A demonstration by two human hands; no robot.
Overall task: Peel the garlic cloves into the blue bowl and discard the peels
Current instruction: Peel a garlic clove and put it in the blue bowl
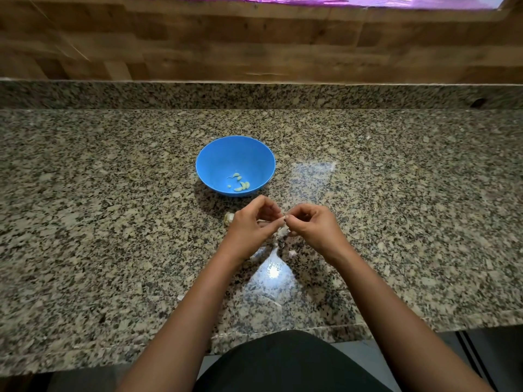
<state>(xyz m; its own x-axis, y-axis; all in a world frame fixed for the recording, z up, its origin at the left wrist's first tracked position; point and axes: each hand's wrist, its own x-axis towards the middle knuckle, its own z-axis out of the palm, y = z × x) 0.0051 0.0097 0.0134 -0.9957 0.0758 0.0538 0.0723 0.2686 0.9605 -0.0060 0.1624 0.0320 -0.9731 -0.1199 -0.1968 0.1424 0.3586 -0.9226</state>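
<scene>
the left hand (250,223) and right hand (312,226) meet just near of the blue bowl (223,154), fingers curled and pinching a small, pale, mostly hidden garlic clove (283,218). pale green peeled cloves (240,183) lie in the bowl; papery peels (283,232) sit on the speckled table (113,222) below.

No writing to read anywhere here: no label, brand, number or sign shows on any surface in view.
</scene>
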